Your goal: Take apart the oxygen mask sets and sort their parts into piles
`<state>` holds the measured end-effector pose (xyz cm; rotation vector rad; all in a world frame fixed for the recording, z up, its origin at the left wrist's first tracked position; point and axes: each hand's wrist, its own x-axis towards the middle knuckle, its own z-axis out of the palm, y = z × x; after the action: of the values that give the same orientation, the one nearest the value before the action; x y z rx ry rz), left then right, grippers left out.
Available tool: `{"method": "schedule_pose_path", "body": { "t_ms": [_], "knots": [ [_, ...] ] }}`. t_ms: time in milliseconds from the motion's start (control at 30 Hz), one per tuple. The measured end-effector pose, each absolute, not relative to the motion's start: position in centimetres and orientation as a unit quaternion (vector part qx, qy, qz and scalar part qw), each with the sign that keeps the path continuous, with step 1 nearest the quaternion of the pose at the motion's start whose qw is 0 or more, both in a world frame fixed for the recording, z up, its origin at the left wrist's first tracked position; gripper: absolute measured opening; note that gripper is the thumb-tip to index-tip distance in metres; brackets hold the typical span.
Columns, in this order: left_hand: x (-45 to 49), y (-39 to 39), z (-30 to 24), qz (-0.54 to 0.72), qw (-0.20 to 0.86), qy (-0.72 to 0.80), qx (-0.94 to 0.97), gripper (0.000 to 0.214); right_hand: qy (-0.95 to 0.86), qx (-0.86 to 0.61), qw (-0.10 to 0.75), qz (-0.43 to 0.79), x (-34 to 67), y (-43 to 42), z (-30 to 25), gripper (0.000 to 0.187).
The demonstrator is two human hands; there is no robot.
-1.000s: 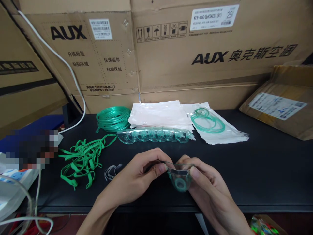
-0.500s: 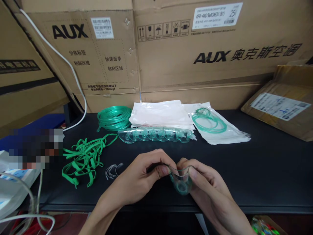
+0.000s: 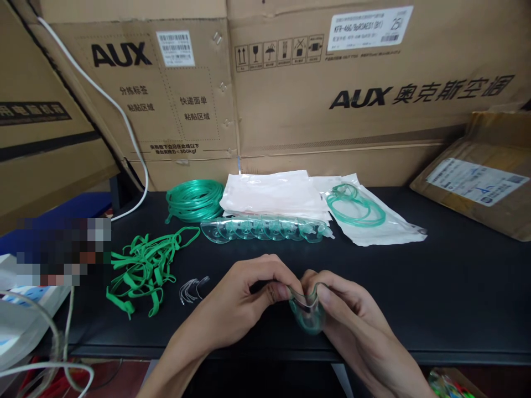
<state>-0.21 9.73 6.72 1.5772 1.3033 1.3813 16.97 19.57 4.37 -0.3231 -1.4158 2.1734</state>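
Observation:
Both my hands hold one clear green plastic mask (image 3: pixel 307 313) just above the front of the black table (image 3: pixel 456 287). My left hand (image 3: pixel 240 301) pinches its left rim with thumb and fingers. My right hand (image 3: pixel 352 318) grips its right side, squeezing the mask narrow. Behind the hands lies a nested row of the same clear masks (image 3: pixel 265 229). A few thin metal clips (image 3: pixel 191 289) lie to the left of my left hand.
A heap of green elastic straps (image 3: pixel 145 265) and a coil of green tubing (image 3: pixel 194 200) lie at left. White bags (image 3: pixel 271 193) and a bagged tubing coil (image 3: pixel 357 207) lie behind. Cardboard boxes (image 3: pixel 332 83) wall the back; a parcel (image 3: pixel 481 177) sits at right.
My hands have pressed the mask's sides closer together, so it looks narrower and folded. The view has shifted slightly; nothing else on the table has moved.

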Motion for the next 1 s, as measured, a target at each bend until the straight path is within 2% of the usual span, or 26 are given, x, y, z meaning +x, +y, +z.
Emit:
{"method": "schedule_pose_path", "body": {
  "t_ms": [233, 400, 633, 1000],
  "knots": [
    [-0.6, 8.7, 8.4, 0.47, 0.333, 0.527, 0.624, 0.016, -0.582, -0.133, 0.276, 0.754, 16.9, 19.5, 4.4, 0.023],
    [0.6, 8.2, 8.5, 0.431, 0.221, 0.6, 0.637, 0.003, -0.639, -0.149, 0.308, 0.689, 16.8, 19.5, 3.5, 0.019],
    [1.3, 8.6, 8.0, 0.42, 0.094, 0.602, 0.672, 0.01, -0.694, -0.157, 0.347, 0.611, 16.6, 19.1, 4.0, 0.021],
    [1.1, 9.0, 7.4, 0.43, 0.099, 0.602, 0.666, 0.013, -0.714, -0.172, 0.412, 0.539, 16.3, 18.4, 3.8, 0.018]
  ]
}}
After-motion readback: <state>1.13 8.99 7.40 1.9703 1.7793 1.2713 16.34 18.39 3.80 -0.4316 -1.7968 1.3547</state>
